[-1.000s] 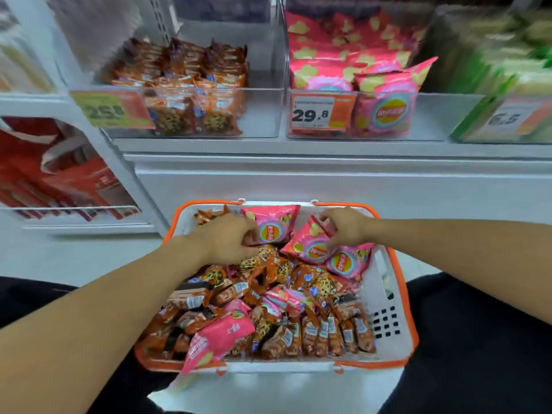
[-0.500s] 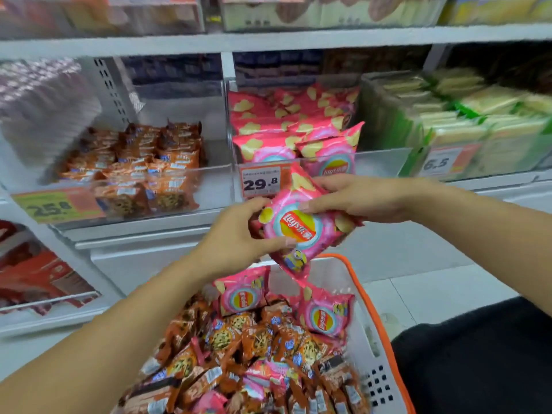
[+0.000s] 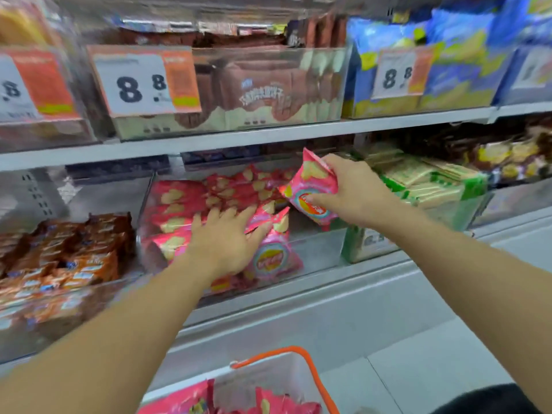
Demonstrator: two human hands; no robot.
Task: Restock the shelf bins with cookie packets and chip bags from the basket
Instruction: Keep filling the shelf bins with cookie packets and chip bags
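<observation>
Right hand: the right hand [image 3: 355, 192] is raised at about 2 o'clock from the frame's middle, fingers and thumb curled round a pink chip bag [image 3: 312, 189], which it grips by the bag's right side.
Held bag: tilted, its top corner pointing to 12 o'clock, it hangs above the right part of the clear chip bin [image 3: 316, 249], apart from the bags already inside.
Left hand: the left hand [image 3: 227, 243] lies flat with straight, spread fingers, pressing on the stacked chip bags [image 3: 185, 204] in the same bin; it holds nothing.
Hands to each other: apart, the right one at 2 o'clock from the left, with the held bag between them and nearer the right.
Front bag: one upright pink bag [image 3: 273, 258] stands at the bin's front wall, touching the left hand's fingertips [image 3: 263, 231].
Cookie bin: at 9 o'clock from the left hand, a neighbouring bin holds orange-brown cookie packets [image 3: 68, 255]; neither hand touches them.
Basket: the orange-rimmed basket [image 3: 310, 372] sits at 6 o'clock, at the bottom edge, with more pink bags [image 3: 185, 401] showing in it.
Other stock: green packets [image 3: 427, 180] fill the bin at 3 o'clock from the right hand; the shelf above carries price tags [image 3: 143, 80] reading 8.8.
</observation>
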